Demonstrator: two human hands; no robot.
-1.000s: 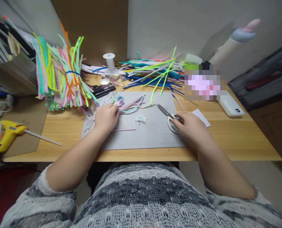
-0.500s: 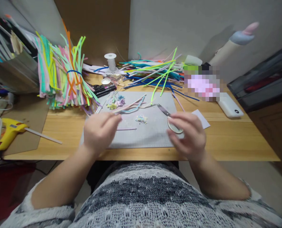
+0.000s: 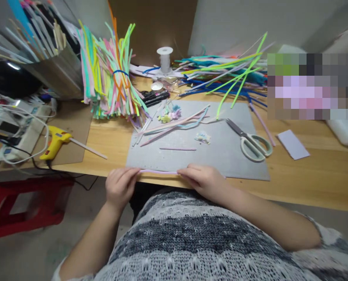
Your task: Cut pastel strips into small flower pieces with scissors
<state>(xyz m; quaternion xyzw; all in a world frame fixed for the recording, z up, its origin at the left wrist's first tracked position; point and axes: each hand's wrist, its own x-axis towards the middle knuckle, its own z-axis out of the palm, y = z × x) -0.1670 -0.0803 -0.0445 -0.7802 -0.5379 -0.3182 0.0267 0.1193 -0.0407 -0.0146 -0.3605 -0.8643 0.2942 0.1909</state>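
I see left hand (image 3: 119,185) and right hand (image 3: 201,180) at lower centre of frame, each pinching one end of thin pale lilac fuzzy pipe cleaner (image 3: 159,171). It is stretched straight between them along near edge of grey cutting mat (image 3: 221,156).

Step in hand, my read: straightening stem before shaping.

Next move calls for firm pinch at both ends. Cutting would mean freeing right hand: white-handled scissors (image 3: 251,142) lie well apart, right side of mat.

Mid-mat: short lilac stem piece (image 3: 177,148), small pastel fluff cluster (image 3: 202,137).

Upper left: banded bundle of pastel pipe cleaners (image 3: 109,82). Left: yellow glue gun (image 3: 55,141).
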